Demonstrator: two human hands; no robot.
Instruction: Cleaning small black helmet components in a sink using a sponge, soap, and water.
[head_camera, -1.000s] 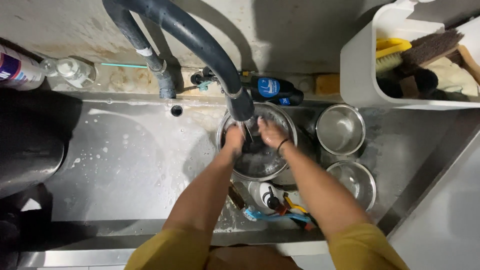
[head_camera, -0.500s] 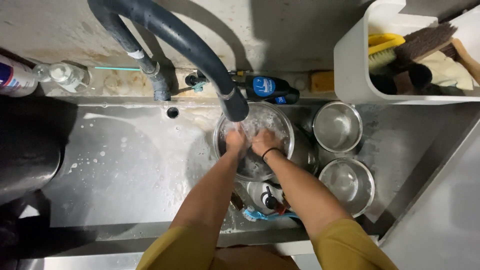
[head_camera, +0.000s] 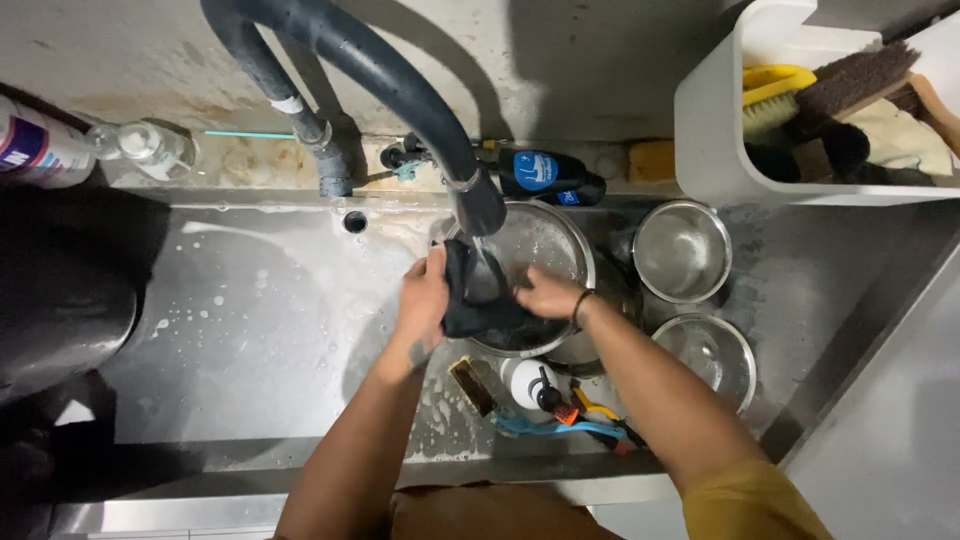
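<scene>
Both my hands hold a dark wet cloth (head_camera: 478, 300) over a round steel bowl (head_camera: 555, 240) in the sink. My left hand (head_camera: 424, 296) grips the cloth's left side and lifts it upright. My right hand (head_camera: 548, 296) grips its lower right end; a dark band sits on that wrist. Water runs from the thick dark hose (head_camera: 400, 90) whose end hangs just above the cloth.
Two smaller steel bowls (head_camera: 683, 250) (head_camera: 712, 352) sit right of the big one. A white pump bottle (head_camera: 530, 385) and blue and orange utensils (head_camera: 575, 420) lie near the sink's front. A white bin (head_camera: 715, 140) with brushes stands at the back right; bottles line the back ledge.
The cloth has been lifted out of the bowl and now hangs between my hands under the hose. My left hand shifted left and up.
</scene>
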